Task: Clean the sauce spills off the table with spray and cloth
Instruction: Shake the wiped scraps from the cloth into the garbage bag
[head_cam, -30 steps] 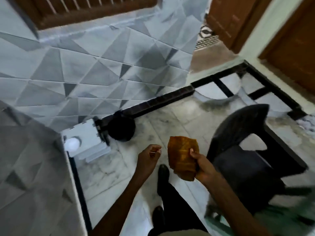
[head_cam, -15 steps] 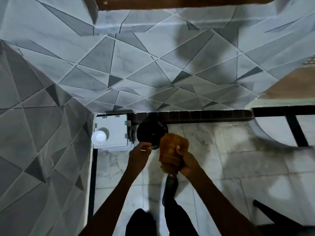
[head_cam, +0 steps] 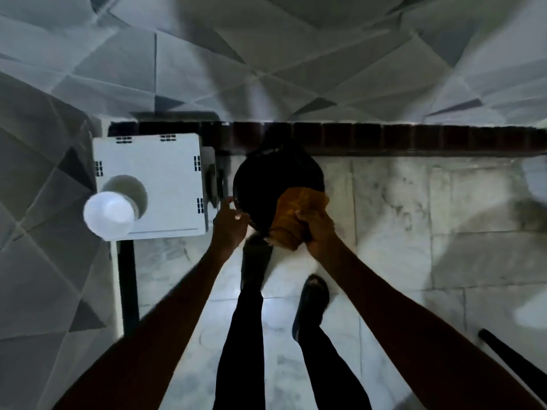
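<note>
My right hand [head_cam: 318, 232] grips a crumpled orange cloth [head_cam: 296, 214] just above a round black bin [head_cam: 266, 179] that stands on the floor against the wall. My left hand [head_cam: 229, 223] hovers at the bin's left rim with its fingers curled, and it seems to pinch something small and pale that is too blurred to name. No table, sauce spill or spray bottle is in view.
A white box [head_cam: 159, 173] with a round white ball-shaped object [head_cam: 108, 214] on it fills the corner left of the bin. Grey patterned tile walls stand ahead and to the left. My feet [head_cam: 313, 297] are on the marble floor. A dark chair leg [head_cam: 509, 359] is at the lower right.
The view has swung left and down from the chair to the corner. I have stepped closer, and both hands with the cloth are now over the black bin.
</note>
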The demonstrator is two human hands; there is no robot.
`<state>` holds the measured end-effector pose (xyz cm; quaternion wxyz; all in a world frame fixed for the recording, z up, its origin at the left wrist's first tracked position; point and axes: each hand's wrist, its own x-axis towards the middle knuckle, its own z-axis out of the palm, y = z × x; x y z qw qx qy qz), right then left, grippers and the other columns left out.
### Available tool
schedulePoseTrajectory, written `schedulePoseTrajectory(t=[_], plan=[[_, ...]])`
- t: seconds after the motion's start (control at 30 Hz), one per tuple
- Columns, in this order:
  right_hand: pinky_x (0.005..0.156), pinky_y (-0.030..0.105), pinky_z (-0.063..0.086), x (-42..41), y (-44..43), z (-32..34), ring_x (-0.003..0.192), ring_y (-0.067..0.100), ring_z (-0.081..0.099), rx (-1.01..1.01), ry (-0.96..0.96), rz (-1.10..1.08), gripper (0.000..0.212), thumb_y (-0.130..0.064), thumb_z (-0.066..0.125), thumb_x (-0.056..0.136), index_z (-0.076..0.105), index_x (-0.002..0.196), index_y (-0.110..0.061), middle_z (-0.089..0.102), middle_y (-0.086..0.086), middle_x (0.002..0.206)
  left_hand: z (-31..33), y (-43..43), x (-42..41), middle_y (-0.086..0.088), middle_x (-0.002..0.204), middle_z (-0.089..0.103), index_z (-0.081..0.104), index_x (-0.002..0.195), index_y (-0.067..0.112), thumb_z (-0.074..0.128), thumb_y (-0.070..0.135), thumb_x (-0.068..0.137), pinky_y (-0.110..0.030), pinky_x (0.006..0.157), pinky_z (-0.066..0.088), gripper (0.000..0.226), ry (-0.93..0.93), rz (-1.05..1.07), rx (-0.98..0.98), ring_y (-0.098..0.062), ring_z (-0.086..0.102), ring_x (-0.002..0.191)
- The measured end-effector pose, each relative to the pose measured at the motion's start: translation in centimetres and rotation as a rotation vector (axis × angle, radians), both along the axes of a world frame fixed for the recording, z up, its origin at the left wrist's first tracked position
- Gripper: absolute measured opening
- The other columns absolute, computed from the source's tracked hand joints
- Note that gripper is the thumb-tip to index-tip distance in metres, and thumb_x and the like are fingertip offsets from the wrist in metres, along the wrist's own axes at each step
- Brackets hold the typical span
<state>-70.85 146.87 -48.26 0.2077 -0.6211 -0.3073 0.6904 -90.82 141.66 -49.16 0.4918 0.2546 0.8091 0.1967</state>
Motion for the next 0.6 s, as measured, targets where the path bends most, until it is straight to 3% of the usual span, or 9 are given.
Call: schedulePoseTrajectory(t=[0.07, 0.1, 0.13, 0.17, 0.2, 0.27, 0.37, 0.47, 0.6], plan=[[0.046, 0.029, 0.040, -1.8, 1.5, -4.5, 0.042, 0.021, 0.041, -0.066, -0.112, -0.010, 0.031, -0.001, 0.047, 0.087, 0.044, 0.063, -0.019, 0.039, 0.005, 0.054, -5.4, 1.9, -1.2, -0.011, 0.141, 0.050, 0.027, 0.150, 0.007, 0.063, 0.005, 0.091, 0.001, 0.071, 0.034, 0.069, 0.005, -0.032, -0.029, -0.015, 0.051, 0.114], [0.054, 0.035, 0.051, -2.7, 1.4, -6.6, 0.060, 0.024, 0.058, -0.123, -0.144, 0.011, 0.015, -0.004, 0.057, 0.086, 0.063, 0.091, -0.016, 0.058, 0.006, 0.075, -7.4, 2.6, -1.7, -0.012, 0.150, 0.041, 0.022, 0.153, 0.007, 0.065, 0.007, 0.090, 0.000, 0.080, 0.033, 0.076, 0.007, -0.023, -0.043, -0.015, 0.047, 0.123], [0.075, 0.045, 0.057, -3.8, 1.4, -7.9, 0.091, 0.028, 0.065, -0.179, -0.285, -0.015, 0.052, -0.005, 0.061, 0.087, 0.052, 0.136, -0.019, 0.062, 0.009, 0.109, -9.6, 3.3, -2.3, -0.013, 0.155, 0.034, 0.017, 0.155, 0.007, 0.068, 0.009, 0.088, -0.009, 0.094, 0.034, 0.084, 0.016, -0.009, -0.059, -0.020, 0.042, 0.133], [0.096, 0.052, 0.052, -4.4, 2.1, -9.4, 0.116, 0.033, 0.058, -0.209, -0.449, -0.031, 0.080, -0.004, 0.060, 0.089, 0.024, 0.157, -0.026, 0.053, 0.012, 0.136, -11.8, 4.1, -2.9, -0.013, 0.157, 0.031, 0.014, 0.155, 0.008, 0.072, 0.012, 0.085, -0.022, 0.107, 0.034, 0.091, -0.007, 0.022, -0.078, -0.025, 0.037, 0.140], [0.107, 0.054, 0.045, -5.3, 2.6, -9.5, 0.128, 0.035, 0.051, -0.193, -0.478, -0.055, 0.086, -0.004, 0.056, 0.092, 0.011, 0.160, -0.032, 0.044, 0.013, 0.149, -13.4, 4.4, -3.5, -0.012, 0.157, 0.031, 0.014, 0.156, 0.010, 0.075, 0.014, 0.081, -0.034, 0.114, 0.034, 0.097, -0.035, 0.057, -0.092, -0.029, 0.036, 0.142], [0.111, 0.048, 0.043, -6.5, 3.4, -10.5, 0.129, 0.034, 0.052, -0.114, -0.492, 0.008, 0.069, -0.001, 0.048, 0.094, 0.034, 0.154, -0.032, 0.050, 0.012, 0.147, -17.3, 4.8, -4.5, -0.007, 0.149, 0.041, 0.018, 0.155, 0.017, 0.079, 0.022, 0.076, -0.047, 0.107, 0.044, 0.100, -0.112, 0.095, -0.164, -0.029, 0.047, 0.132], [0.104, 0.042, 0.049, -6.9, 4.3, -10.8, 0.116, 0.031, 0.062, -0.115, -0.513, 0.073, 0.042, 0.005, 0.045, 0.090, 0.072, 0.112, -0.019, 0.068, 0.009, 0.123, -18.4, 5.7, -4.5, -0.017, 0.134, 0.055, 0.041, 0.144, 0.008, 0.070, 0.016, 0.086, -0.048, 0.098, 0.051, 0.065, -0.215, 0.064, -0.331, -0.036, 0.057, 0.121], [0.097, 0.036, 0.054, -6.3, 5.0, -10.5, 0.108, 0.029, 0.065, -0.174, -0.541, 0.039, 0.028, 0.002, 0.056, 0.090, 0.073, 0.092, -0.020, 0.070, 0.007, 0.113, -17.7, 6.2, -4.1, -0.024, 0.132, 0.057, 0.050, 0.133, -0.005, 0.054, 0.001, 0.094, -0.046, 0.095, 0.053, 0.040, -0.169, 0.017, -0.377, -0.040, 0.057, 0.119], [0.081, 0.023, 0.052, -4.8, 4.8, -8.9, 0.094, 0.016, 0.063, -0.227, -0.523, 0.078, 0.016, -0.017, 0.086, 0.076, 0.072, 0.082, -0.020, 0.069, -0.002, 0.097, -15.8, 5.8, -3.2, -0.025, 0.121, 0.062, 0.056, 0.125, -0.006, 0.061, 0.005, 0.091, -0.051, 0.095, 0.053, 0.036, -0.124, -0.024, -0.354, -0.042, 0.061, 0.112]])
